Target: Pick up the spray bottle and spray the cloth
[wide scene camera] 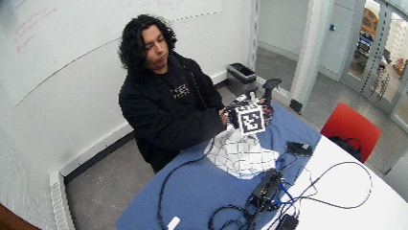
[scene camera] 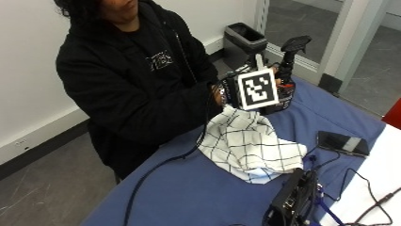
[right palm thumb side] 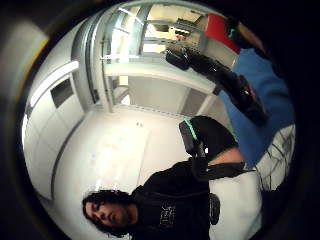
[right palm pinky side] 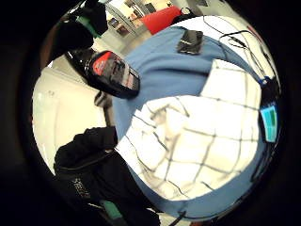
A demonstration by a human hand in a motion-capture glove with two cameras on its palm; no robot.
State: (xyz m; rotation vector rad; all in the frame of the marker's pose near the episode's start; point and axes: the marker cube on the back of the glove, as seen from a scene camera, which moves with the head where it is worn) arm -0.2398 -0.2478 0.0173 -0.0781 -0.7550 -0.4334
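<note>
Outside cam close across table, wide cam higher & farther; both palm cams share cloth (right palm pinky side: 197, 141) w/ them.

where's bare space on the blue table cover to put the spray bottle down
Bare blue cover lies on the near side of the checked cloth, and between the cloth and the phone. Crowded by the black box and cables.
</note>
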